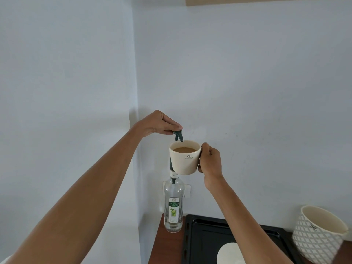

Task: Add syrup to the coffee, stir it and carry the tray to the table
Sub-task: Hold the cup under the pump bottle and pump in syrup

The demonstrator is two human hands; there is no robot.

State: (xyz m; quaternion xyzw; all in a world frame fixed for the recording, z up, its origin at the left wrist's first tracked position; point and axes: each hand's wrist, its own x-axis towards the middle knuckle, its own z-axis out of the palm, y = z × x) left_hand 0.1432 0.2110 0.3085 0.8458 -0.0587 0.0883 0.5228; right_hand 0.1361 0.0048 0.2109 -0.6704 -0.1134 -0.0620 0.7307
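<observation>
A clear glass syrup bottle (173,204) with a green label stands on the brown counter's far left corner. Its dark green pump head (178,135) rises above the neck. My left hand (158,123) rests on top of the pump, fingers closed over it. My right hand (210,163) holds a cream cup (185,161) of milky coffee by its handle, lifted so the pump spout hangs just over the cup's rim. A black tray (205,237) lies on the counter below, with a white saucer (228,254) on it, partly hidden by my right forearm.
A white pot (320,233) with a diamond pattern stands tilted at the right beside the tray. Pale blue walls meet in a corner right behind the bottle. A white wall socket (187,190) sits behind the bottle. The brown counter (165,248) ends at its left edge near the bottle.
</observation>
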